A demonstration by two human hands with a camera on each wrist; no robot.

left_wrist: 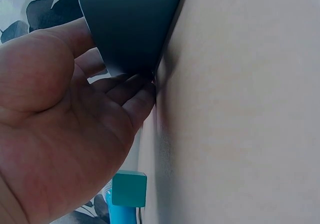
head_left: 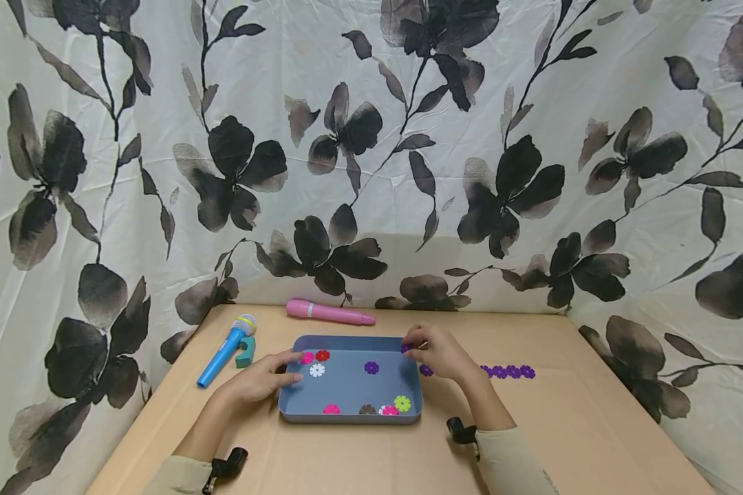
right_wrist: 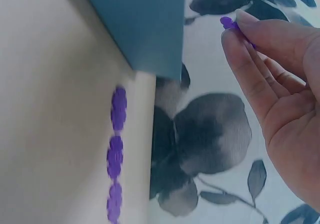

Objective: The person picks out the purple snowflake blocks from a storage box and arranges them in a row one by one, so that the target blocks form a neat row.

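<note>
A blue-grey tray (head_left: 347,385) holds several flower-shaped discs in pink, red, white, brown and green, with one purple disc (head_left: 371,368) near its middle. My left hand (head_left: 254,381) grips the tray's left side, thumb over the rim; in the left wrist view the other fingers (left_wrist: 137,101) reach to the wall's lower edge. Above the tray's right rim, my right hand (head_left: 439,354) pinches a small purple flower-shaped disc (right_wrist: 228,22) between thumb and fingertips. Right of the tray, a row of purple flower discs (head_left: 514,372) lies on the table, partly hidden behind that hand.
To the left lie a blue toy microphone (head_left: 225,350) and a teal block-like piece (head_left: 245,352). A pink microphone-shaped toy (head_left: 331,313) rests behind the tray. Floral cloth (head_left: 446,199) hangs around the wooden-coloured table (head_left: 569,419).
</note>
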